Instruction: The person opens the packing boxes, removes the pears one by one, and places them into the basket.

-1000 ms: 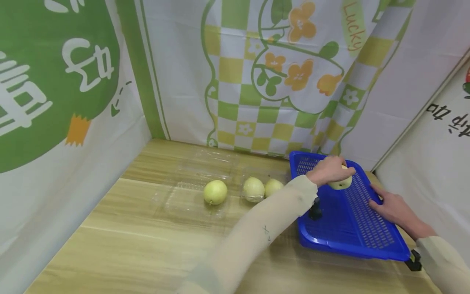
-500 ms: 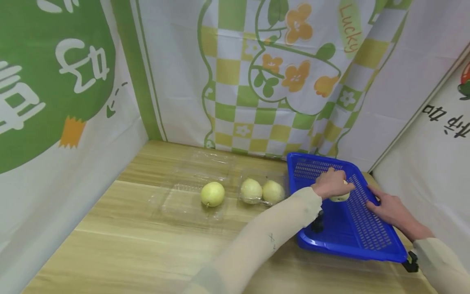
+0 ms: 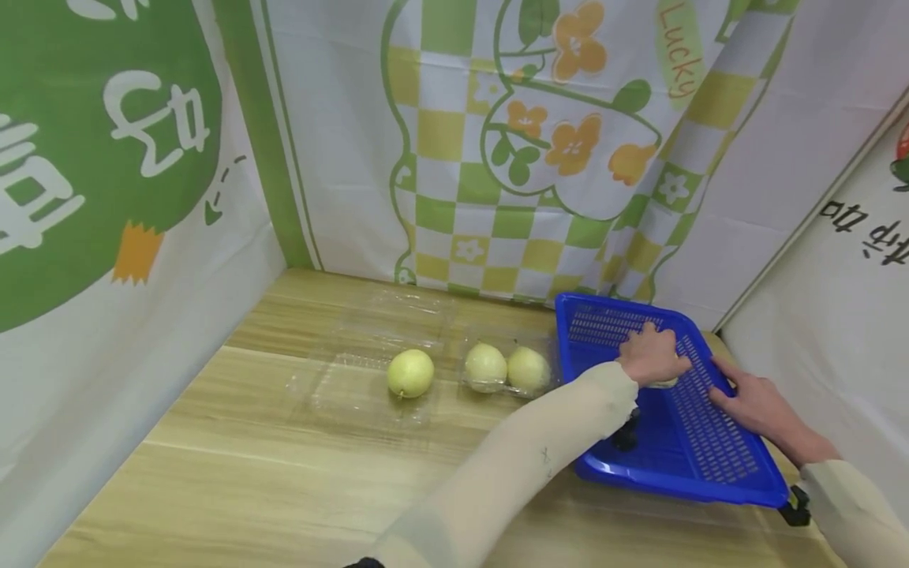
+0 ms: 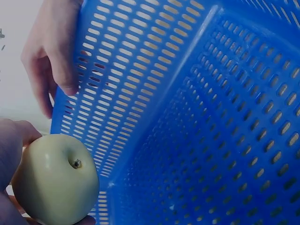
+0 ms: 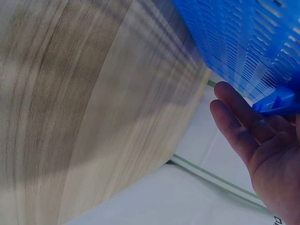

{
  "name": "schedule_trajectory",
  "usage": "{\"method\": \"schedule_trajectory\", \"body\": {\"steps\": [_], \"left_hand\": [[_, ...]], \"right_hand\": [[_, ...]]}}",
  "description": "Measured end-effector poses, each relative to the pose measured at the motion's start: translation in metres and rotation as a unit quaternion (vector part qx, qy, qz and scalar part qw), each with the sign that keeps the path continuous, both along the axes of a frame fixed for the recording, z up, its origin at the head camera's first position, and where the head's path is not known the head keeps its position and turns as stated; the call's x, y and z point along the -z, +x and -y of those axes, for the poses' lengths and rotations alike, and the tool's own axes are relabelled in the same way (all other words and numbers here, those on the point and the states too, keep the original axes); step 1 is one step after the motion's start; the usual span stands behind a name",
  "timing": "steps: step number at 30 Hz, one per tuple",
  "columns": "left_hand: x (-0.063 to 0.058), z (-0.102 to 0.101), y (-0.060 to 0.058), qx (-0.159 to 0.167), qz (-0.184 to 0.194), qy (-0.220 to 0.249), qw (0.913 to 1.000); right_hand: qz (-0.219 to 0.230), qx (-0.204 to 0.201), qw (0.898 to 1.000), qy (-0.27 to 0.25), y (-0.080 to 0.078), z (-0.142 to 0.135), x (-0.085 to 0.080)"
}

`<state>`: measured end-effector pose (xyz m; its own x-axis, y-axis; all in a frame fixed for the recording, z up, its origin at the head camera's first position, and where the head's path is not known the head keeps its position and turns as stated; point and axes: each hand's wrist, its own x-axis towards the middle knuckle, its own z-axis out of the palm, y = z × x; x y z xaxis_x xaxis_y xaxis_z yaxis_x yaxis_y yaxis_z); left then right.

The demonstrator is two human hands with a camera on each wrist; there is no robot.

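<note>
Left hand: we curl its fingers (image 4: 14, 201) round a pale yellow-green, round pear, gripping it.
Held pear: we have this fruit (image 4: 58, 180) within the outline of a blue, rectangular, slotted plastic basket (image 3: 660, 450), near its right wall; whether it touches the plastic we cannot tell.
Right hand: we grip the basket's right rim with this hand (image 3: 756, 406), thumb on the inner side, fingers outside.
Lone pear: we see one yellow-green, round pear (image 3: 409, 373) at the right side of a clear plastic container (image 3: 348, 394), well left of the basket.
Paired pears: we see two pale green pears (image 3: 486, 368) side by side in a clear plastic box (image 3: 507, 335), just left of the basket.
Bench: we have pale, wood-grained boards (image 3: 213, 473) beneath everything.
</note>
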<state>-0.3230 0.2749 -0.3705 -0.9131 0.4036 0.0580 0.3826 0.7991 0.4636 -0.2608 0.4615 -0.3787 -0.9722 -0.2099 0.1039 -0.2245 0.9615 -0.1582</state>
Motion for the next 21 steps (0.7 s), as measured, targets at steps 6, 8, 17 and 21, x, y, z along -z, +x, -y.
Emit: {"method": "schedule_trajectory", "body": {"steps": [6, 8, 17, 21], "left_hand": [[0.012, 0.000, -0.007, 0.015, 0.009, -0.031, 0.9994], [0.015, -0.003, -0.008, 0.020, 0.000, -0.042, 0.9989], [0.021, -0.008, -0.009, 0.021, -0.004, -0.043, 0.9988], [0.022, -0.008, -0.011, 0.016, -0.002, -0.034, 0.9993]], "right_hand": [[0.001, -0.002, 1.000, 0.001, -0.003, 0.002, 0.003], [-0.004, -0.006, 1.000, 0.001, -0.003, 0.002, 0.002], [-0.011, -0.014, 1.000, 0.003, -0.003, 0.001, 0.001], [-0.008, -0.012, 1.000, 0.004, -0.003, 0.001, 0.002]]}}
